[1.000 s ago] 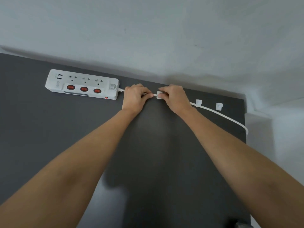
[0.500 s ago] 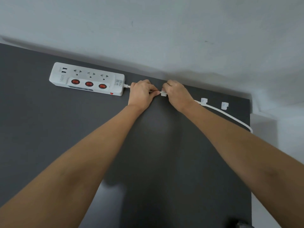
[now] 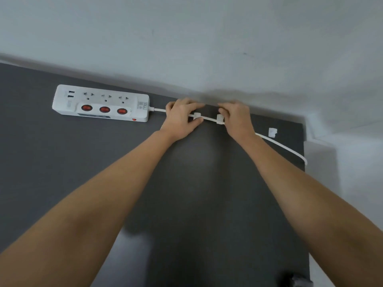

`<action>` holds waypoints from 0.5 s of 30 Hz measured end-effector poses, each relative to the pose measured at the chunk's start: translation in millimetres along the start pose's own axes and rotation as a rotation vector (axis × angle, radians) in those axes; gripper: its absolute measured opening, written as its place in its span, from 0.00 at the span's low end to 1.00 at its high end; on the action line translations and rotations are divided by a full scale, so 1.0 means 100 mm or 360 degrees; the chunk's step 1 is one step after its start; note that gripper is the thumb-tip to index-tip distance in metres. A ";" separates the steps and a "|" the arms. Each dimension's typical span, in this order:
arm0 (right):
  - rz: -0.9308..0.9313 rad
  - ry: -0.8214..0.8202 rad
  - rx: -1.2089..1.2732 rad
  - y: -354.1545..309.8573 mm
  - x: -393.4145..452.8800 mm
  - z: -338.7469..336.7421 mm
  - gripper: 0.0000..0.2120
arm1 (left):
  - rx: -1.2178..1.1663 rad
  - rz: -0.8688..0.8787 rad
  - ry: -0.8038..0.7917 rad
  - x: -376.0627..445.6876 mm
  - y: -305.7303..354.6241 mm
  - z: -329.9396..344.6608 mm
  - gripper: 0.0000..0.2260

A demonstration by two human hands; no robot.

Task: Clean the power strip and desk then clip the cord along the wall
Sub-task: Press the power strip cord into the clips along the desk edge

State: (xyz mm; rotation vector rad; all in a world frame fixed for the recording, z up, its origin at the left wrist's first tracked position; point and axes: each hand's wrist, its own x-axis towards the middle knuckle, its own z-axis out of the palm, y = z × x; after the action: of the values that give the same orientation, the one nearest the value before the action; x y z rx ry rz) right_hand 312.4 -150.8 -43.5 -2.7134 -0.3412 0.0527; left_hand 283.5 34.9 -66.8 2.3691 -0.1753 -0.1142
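A white power strip (image 3: 101, 103) with three red switches lies on the dark grey desk (image 3: 83, 172) near the wall. Its white cord (image 3: 209, 119) runs right along the desk's far edge and drops off the right side. My left hand (image 3: 182, 117) pinches the cord at a small white clip (image 3: 196, 116). My right hand (image 3: 236, 119) grips the cord at a second white clip (image 3: 220, 119). A third white clip (image 3: 272, 132) stands free farther right, just beyond the cord.
A pale wall (image 3: 207, 48) rises directly behind the desk. The desk's right edge (image 3: 305, 183) meets a white ledge. A dark object (image 3: 294, 280) sits at the desk's near right corner.
My hands have moved apart along the cord. My right hand has shifted right to a second clip, while my left hand stays at the first one.
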 end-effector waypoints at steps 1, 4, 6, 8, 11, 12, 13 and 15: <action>0.0028 -0.0065 0.0003 0.06 -0.03 -0.02 0.09 | 0.0016 0.0023 -0.0044 0.02 0.05 0.04 0.17; -0.0027 -0.0233 0.0062 0.14 -0.05 -0.08 0.08 | 0.0070 -0.0004 -0.0086 0.10 0.19 0.16 0.12; -0.0106 -0.0265 0.0065 0.16 -0.02 -0.12 0.09 | 0.0063 -0.0076 -0.0036 0.13 0.23 0.22 0.09; -0.0153 -0.0264 0.0047 0.17 -0.01 -0.11 0.08 | 0.0059 -0.0117 -0.0018 0.15 0.24 0.25 0.07; -0.0163 -0.0250 -0.0027 0.18 0.00 -0.08 0.09 | 0.0077 -0.0145 0.0011 0.17 0.23 0.28 0.07; -0.0159 -0.0251 -0.0047 0.19 0.00 -0.07 0.10 | 0.0077 -0.0155 0.0027 0.18 0.23 0.30 0.07; -0.0161 -0.0261 -0.0066 0.19 0.01 -0.07 0.10 | 0.0074 -0.0166 0.0043 0.19 0.24 0.32 0.07; -0.0185 -0.0282 -0.0092 0.20 0.03 -0.07 0.10 | 0.0073 -0.0187 0.0065 0.20 0.25 0.35 0.07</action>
State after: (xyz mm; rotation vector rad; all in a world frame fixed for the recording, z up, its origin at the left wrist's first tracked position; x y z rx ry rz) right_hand 320.8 -170.2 -45.1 -2.7461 -0.5597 0.2553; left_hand 296.2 -9.9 -74.6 2.4253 -0.0195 -0.1191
